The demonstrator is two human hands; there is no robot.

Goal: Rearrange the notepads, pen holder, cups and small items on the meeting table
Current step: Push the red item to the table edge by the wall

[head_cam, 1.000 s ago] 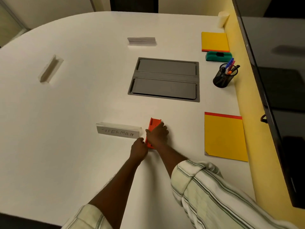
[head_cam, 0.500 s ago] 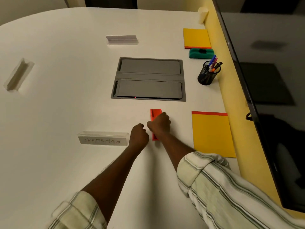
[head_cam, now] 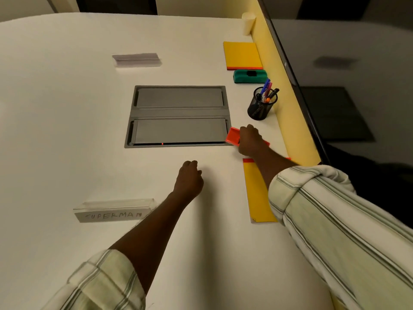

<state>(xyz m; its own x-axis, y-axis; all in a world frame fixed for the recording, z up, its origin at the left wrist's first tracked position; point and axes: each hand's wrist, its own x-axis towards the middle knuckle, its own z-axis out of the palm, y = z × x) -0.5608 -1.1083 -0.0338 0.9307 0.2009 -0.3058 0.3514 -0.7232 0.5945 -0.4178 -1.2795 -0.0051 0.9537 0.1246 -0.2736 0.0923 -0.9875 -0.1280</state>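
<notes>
My right hand (head_cam: 250, 139) grips a flat orange-red item (head_cam: 232, 135) at the right end of the grey cable hatch (head_cam: 178, 116), between the pen holder and the near notepad. My left hand (head_cam: 189, 177) rests on the white table (head_cam: 67, 130) with fingers curled, holding nothing. The near yellow notepad (head_cam: 257, 193) with a red top strip lies partly under my right forearm. A black mesh pen holder (head_cam: 262, 106) with several pens stands near the yellow ledge. Behind it lie a green eraser (head_cam: 250, 76), a second yellow notepad (head_cam: 242, 54) and a white cup (head_cam: 248, 23).
A clear name stand reading SUPERMAN (head_cam: 114, 211) sits at the near left. Another clear stand (head_cam: 136, 59) sits beyond the hatch. A dark screen (head_cam: 346, 86) rises along the right behind the yellow ledge (head_cam: 288, 108).
My right hand has carried the orange-red item away from the SUPERMAN stand, forward and right to the hatch's right end. My left hand has let go of it and stayed behind.
</notes>
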